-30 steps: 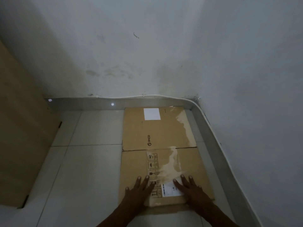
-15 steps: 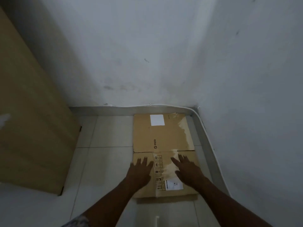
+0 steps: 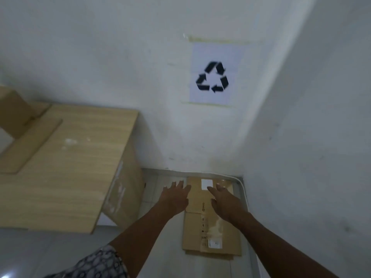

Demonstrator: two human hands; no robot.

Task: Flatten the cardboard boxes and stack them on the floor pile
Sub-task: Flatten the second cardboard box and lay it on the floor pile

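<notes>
A flattened brown cardboard box [image 3: 212,237] lies on the tiled floor in the corner, white labels and a torn patch on top, with another flat sheet's edge showing under its near end. My left hand [image 3: 176,197] hovers above the box's left edge, fingers spread, holding nothing. My right hand [image 3: 224,201] is stretched out over the box's far half, fingers apart, empty. Whether either hand touches the cardboard I cannot tell. An unflattened cardboard box [image 3: 18,111] with open flaps sits on the wooden table at the far left.
A light wooden table [image 3: 66,167] stands to the left, its side panel close to the floor pile. White walls meet in the corner behind the pile, with a recycling-symbol sheet [image 3: 212,77] taped up. A white cable [image 3: 244,195] runs along the skirting.
The view has risen and pulled back from the floor. Both hands have lifted off the near end of the flat box and now reach over its far half.
</notes>
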